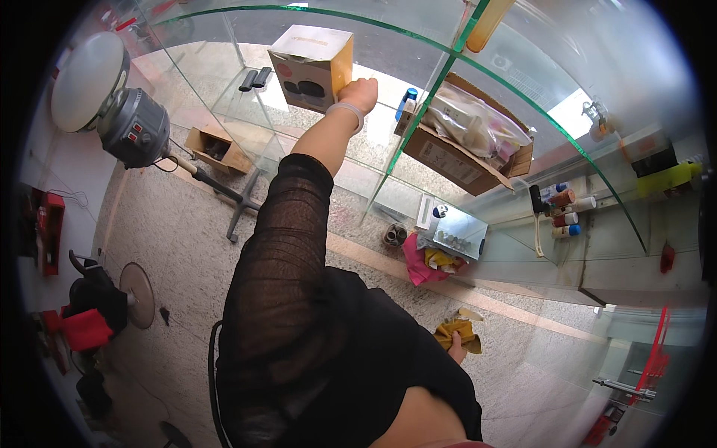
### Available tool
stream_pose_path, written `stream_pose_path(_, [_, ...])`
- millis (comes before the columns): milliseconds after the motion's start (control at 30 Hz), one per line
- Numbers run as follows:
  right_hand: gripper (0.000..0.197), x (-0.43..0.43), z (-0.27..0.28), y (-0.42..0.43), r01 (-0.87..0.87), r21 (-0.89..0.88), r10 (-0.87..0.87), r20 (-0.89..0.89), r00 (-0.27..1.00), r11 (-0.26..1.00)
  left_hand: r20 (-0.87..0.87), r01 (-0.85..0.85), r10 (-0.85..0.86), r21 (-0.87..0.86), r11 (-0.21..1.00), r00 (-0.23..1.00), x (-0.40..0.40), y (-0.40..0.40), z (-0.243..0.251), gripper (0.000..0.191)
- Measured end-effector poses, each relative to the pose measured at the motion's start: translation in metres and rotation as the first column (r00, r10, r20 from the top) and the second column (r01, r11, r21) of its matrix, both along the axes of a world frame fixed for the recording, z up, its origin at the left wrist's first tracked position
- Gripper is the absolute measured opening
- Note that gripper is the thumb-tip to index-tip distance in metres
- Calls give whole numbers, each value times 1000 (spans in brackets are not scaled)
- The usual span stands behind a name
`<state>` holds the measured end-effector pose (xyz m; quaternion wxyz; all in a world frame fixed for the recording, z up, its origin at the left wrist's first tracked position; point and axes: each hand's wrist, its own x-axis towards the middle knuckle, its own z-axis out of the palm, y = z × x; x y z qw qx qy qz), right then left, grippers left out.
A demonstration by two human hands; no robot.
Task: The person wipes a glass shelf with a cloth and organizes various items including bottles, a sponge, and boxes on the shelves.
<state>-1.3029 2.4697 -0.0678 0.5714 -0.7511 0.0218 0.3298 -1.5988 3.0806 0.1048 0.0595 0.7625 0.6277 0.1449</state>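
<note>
My left hand (359, 96), with a pale bangle at the wrist, reaches to a printed white and orange cardboard box (307, 84). Its curled fingers press at the box's orange side; the fingertips are hidden. The box stands on a glass shelf (381, 126) of the display case. Low at my right side, my right hand (457, 351) grips a crumpled mustard-yellow cloth (452, 334). Part of that hand is hidden by my black clothing.
An open carton (448, 162) of plastic-wrapped goods stands beyond a green-edged glass panel (419, 120). A blue bottle (406, 103) is close to that panel. A lamp on a pole stand (134, 126) and a small open carton (218, 150) are at left. Several spray cans (563, 201) sit right.
</note>
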Motion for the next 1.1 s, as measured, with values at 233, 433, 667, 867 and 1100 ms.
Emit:
stream_pose_path(233, [42,16,-33,-29,-30,22,26,141,990,999,74,136,-145,111,984,987,-2,-17,13,18])
stream_pose_path(433, [50,-4,38,22,4,15,-3,-12,1000,1000,502,66,-303,435,898,810,-20,-119,49,30])
stream_pose_path(667, [46,7,35,42,56,74,-58,29,998,996,879,542,-344,122,831,330,11,-248,40,39])
stream_pose_path(867, [48,19,3,24,80,104,-78,-21,997,991,713,740,-636,251,624,295,124,-271,76,43])
stream_pose_path(1100, [44,60,-17,-30,164,141,-158,-52,986,976,753,740,-583,199,642,304,297,-252,49,31])
